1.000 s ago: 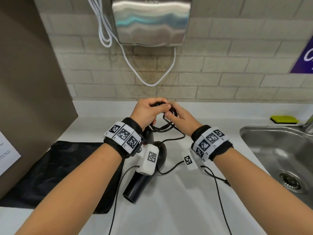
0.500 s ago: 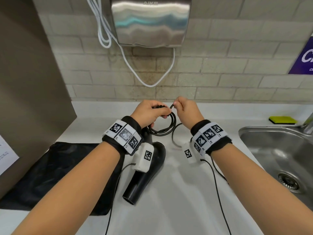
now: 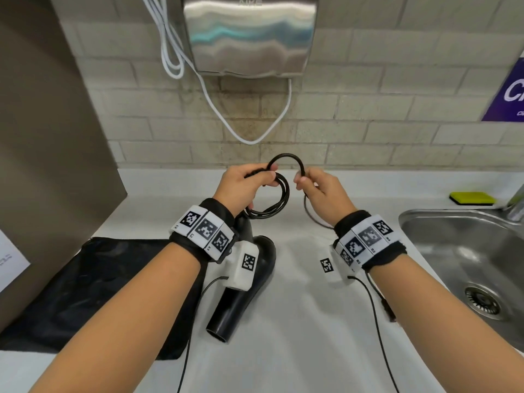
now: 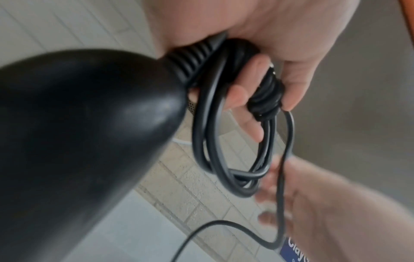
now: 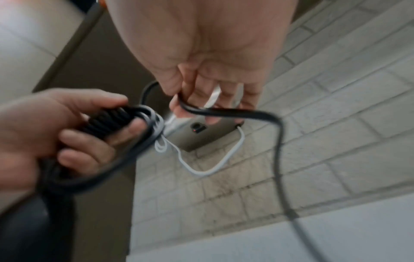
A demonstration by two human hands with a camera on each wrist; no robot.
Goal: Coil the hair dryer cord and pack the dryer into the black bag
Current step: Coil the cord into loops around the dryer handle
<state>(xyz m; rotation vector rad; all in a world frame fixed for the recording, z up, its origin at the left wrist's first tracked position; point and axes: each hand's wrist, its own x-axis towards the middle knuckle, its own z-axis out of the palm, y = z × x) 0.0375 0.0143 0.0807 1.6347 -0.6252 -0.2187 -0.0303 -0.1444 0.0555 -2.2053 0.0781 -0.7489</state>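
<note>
The black hair dryer [image 3: 243,293] lies on the white counter, nozzle toward me; its body [image 4: 85,141] fills the left wrist view. My left hand [image 3: 245,184] grips several coiled loops of the black cord [image 3: 279,204] beside the ribbed strain relief [image 4: 192,60]. My right hand [image 3: 314,185] pinches the free cord [image 5: 224,111] just right of the coil, and a small arc of cord [image 3: 286,158] rises between the two hands. The rest of the cord [image 3: 312,219] drops behind my right wrist. The black bag [image 3: 93,287] lies flat on the counter at left.
A steel sink [image 3: 465,251] is sunk into the counter at right, with a yellow-green sponge [image 3: 472,198] behind it. A steel hand dryer [image 3: 249,35] with white cables [image 3: 252,137] hangs on the tiled wall ahead. A brown panel [image 3: 48,154] bounds the left.
Both hands have moved apart a little and lifted. The right hand has drawn a new arc of cord up between them, where before they were close together over the coil.
</note>
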